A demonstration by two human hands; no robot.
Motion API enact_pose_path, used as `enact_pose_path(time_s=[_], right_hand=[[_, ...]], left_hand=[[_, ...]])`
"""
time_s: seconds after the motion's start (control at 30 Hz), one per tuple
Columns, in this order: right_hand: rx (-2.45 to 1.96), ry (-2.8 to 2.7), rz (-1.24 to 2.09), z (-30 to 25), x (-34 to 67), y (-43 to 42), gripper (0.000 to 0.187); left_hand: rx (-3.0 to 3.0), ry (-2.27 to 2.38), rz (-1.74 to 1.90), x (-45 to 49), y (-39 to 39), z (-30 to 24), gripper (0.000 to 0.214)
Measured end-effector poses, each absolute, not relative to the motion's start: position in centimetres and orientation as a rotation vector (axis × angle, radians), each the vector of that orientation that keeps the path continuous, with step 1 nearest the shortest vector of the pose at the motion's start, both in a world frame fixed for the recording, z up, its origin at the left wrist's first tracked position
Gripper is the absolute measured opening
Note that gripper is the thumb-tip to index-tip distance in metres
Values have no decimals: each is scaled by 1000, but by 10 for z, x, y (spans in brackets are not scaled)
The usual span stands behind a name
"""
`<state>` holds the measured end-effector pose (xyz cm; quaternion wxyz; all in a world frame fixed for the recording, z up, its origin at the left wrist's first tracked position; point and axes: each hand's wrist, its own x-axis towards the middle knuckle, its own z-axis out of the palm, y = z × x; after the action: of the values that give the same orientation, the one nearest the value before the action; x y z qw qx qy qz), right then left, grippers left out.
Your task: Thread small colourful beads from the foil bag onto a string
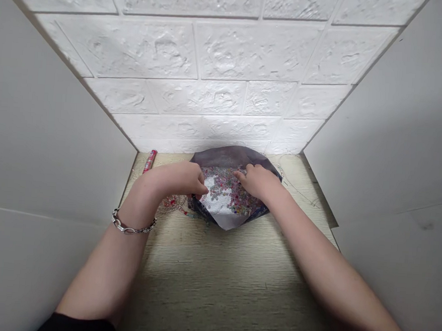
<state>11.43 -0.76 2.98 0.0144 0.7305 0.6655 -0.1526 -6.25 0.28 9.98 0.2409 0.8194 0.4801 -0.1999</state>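
A dark bag or pouch (227, 221) lies spread wide on the surface by the wall, its silvery inside (215, 203) showing. Many small coloured beads (241, 199) are scattered over that lining, thickest on its right side. My left hand (190, 178) is at the left edge of the bag, fingers curled together; whatever they pinch is hidden or too small to name. Over the beads at the right, my right hand (258, 180) reaches in with thumb and fingers slightly apart. Its fingertips touch or hover just above the beads; I cannot tell which.
Strung red and clear beads (171, 201) lie left of the bag, partly behind my left wrist. A red tube-shaped packet (150, 160) lies at the back left. Thin clear thread (298, 188) trails at the right. White brick-patterned wall (225, 98) and grey side panels (395, 162) enclose the wooden surface (228, 282).
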Motion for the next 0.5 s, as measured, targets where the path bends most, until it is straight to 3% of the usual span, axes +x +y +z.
enact_pose_path(time_s=[0.27,0.5], right_hand=[[1938,2117,-1198,46,115,-9,56],[2082,2290,-524,35,118,-5,40]], left_hand=[[2243,1352,-592,-58,-2,107,25],[2244,1330,-574,-61,3,102,26]])
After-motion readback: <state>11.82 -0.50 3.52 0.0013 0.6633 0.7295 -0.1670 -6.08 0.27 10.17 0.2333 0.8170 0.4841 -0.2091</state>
